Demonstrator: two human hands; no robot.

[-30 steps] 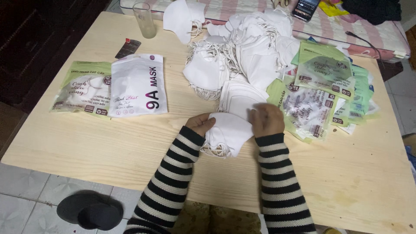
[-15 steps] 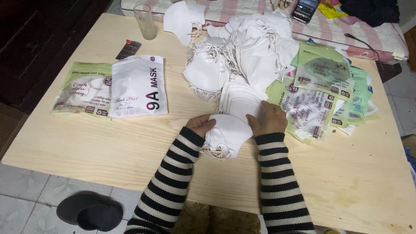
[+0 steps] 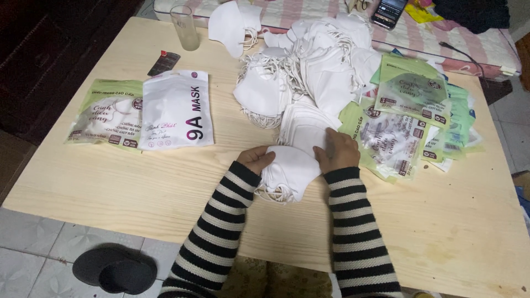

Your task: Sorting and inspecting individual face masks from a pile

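From the head camera, both hands are gripping a small stack of white masks [image 3: 290, 172] lying near the front-centre of the pale wooden tabletop [image 3: 138, 187]. The left hand [image 3: 255, 160] is curling its fingers over the stack's nine o'clock edge, and the right hand [image 3: 337, 150] is pressing down on its two o'clock corner, fingers closed over the top mask. Striped sleeves are covering both forearms.

At twelve o'clock from the stack, a large loose heap of white masks [image 3: 309, 72] is crowding right up against it, with tangled ear loops spilling out. At three o'clock, a fan of green printed pouches [image 3: 411, 121] is lying just beside the right hand. At ten o'clock, well apart, a white mask packet [image 3: 175, 109] is overlapping a green packet [image 3: 105, 118]. Farther back, a clear drinking glass [image 3: 185, 27] is standing upright near a small dark object [image 3: 164, 63]. A phone [image 3: 389, 11] is resting on the striped bed beyond the tabletop. A dark slipper [image 3: 115, 269] is sitting on the tiled floor at seven o'clock.
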